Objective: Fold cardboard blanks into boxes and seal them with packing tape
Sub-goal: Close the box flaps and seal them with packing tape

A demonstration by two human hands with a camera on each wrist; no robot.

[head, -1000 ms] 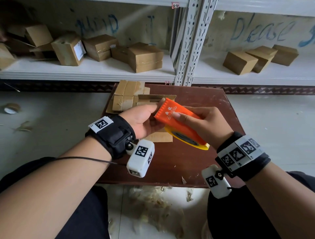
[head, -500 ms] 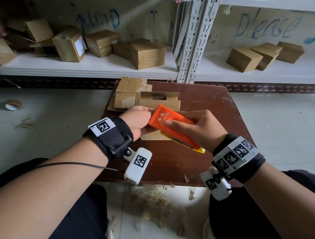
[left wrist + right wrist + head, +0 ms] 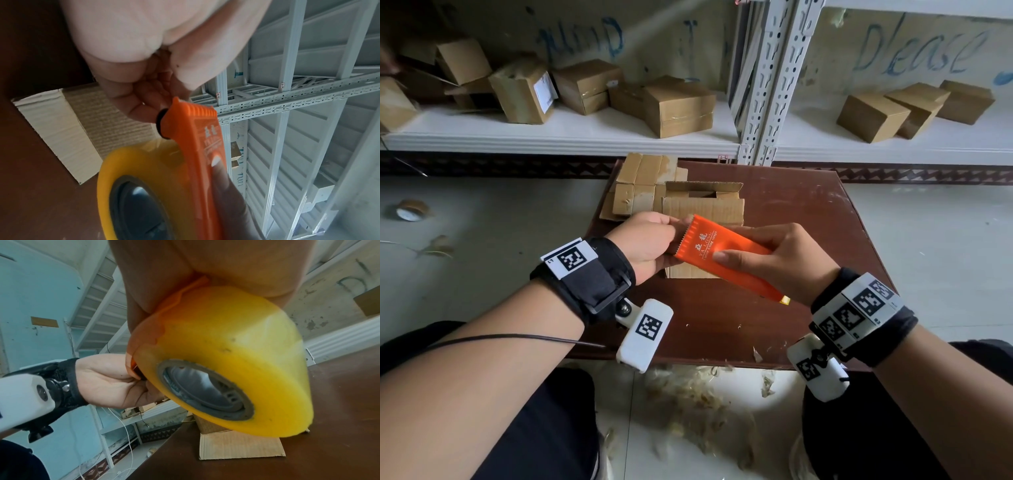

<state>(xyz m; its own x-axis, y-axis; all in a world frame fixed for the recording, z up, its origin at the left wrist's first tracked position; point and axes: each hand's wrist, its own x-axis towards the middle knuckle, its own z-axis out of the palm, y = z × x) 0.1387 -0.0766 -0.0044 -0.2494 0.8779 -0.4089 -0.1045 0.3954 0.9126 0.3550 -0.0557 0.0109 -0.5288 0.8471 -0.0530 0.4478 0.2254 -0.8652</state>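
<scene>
My right hand (image 3: pixel 767 260) grips an orange tape dispenser (image 3: pixel 722 253) that carries a yellow roll of packing tape (image 3: pixel 236 363). My left hand (image 3: pixel 650 243) has its curled fingers (image 3: pixel 141 104) at the dispenser's toothed front end (image 3: pixel 197 110), pinching there; the tape end itself is hidden. Both hands hover over a folded cardboard box (image 3: pixel 703 209) on the dark brown table (image 3: pixel 791 212), its top flaps standing up. The box's corrugated side (image 3: pixel 61 129) shows under the left hand.
A stack of flat cardboard blanks (image 3: pixel 643 185) lies at the table's far left. Behind it, white shelves (image 3: pixel 571 137) hold several finished boxes (image 3: pixel 678 106). A metal upright (image 3: pixel 767 85) divides the shelves. A tape roll (image 3: pixel 410 210) lies on the floor left; scraps (image 3: pixel 695 394) litter the floor below the table.
Both hands and the dispenser have moved slightly forward over the box, and the dispenser has tilted flatter. The box and blanks stay put.
</scene>
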